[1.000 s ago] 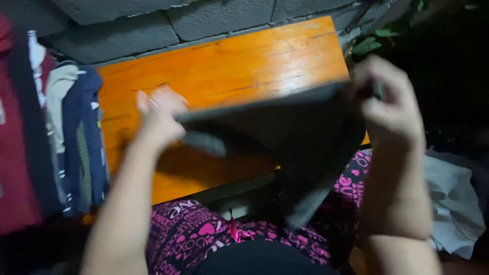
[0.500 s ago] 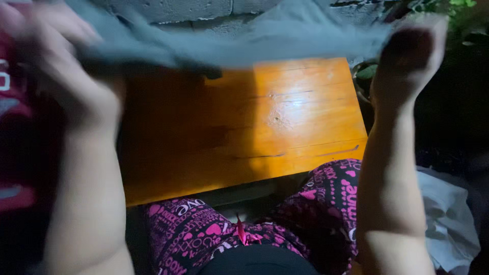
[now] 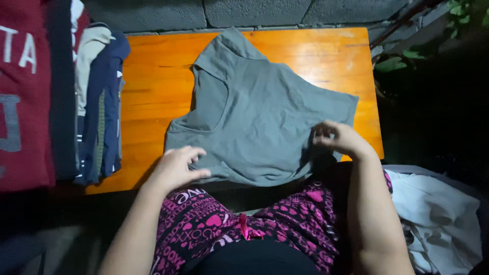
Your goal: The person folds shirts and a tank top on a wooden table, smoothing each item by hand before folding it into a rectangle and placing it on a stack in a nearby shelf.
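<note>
Broadly, an orange wooden table (image 3: 153,86) fills the middle of the view, set against a grey block wall (image 3: 254,10). Across the table's centre and right side lies a grey T-shirt (image 3: 254,112), spread mostly flat with its neck opening turned toward the left and one sleeve pointing at the wall; its near hem hangs a little over the table's front edge. Along the left edge sits a stack of folded clothes (image 3: 97,102) in navy, cream and white, with a red garment with large pale letters (image 3: 23,97) beside it. At the lower right a crumpled white cloth (image 3: 438,209) lies well apart from the table. Pink-and-black patterned trousers (image 3: 214,229) cover the person's lap below. The left hand (image 3: 178,165) rests on the shirt's lower left corner, fingers loosely curled. The right hand (image 3: 341,137) pinches the shirt's right edge between thumb and fingertips.
</note>
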